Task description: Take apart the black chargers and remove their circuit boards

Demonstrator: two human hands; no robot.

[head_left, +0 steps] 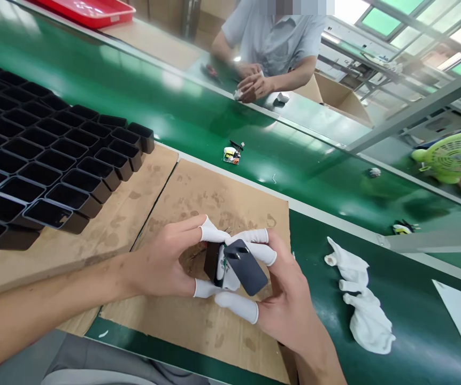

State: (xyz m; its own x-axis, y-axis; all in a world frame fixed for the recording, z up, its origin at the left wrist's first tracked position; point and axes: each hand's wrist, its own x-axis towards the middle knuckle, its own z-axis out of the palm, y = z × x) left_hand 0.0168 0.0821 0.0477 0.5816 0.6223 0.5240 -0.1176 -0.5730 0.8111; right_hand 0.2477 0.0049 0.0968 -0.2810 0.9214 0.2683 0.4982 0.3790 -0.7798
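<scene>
My left hand point(170, 256), with white finger cots on the fingertips, is closed round a black plastic case point(212, 262). My right hand point(284, 289), also in finger cots, grips a flat black cover point(247, 267) with rounded corners, tilted at the case's open side. Between case and cover a bit of green circuit board and white parts shows; the fingers hide most of it. Both hands are over a stained cardboard sheet point(198, 198) on the bench.
Rows of open black cases point(54, 160) stand at the left. A small circuit assembly point(231, 154) lies on the green belt point(190, 125). White gloves point(369, 315) lie at the right, near a green fan point(455, 155). Across the belt sits a co-worker point(274, 48); a red tray point(94, 13) is at the back.
</scene>
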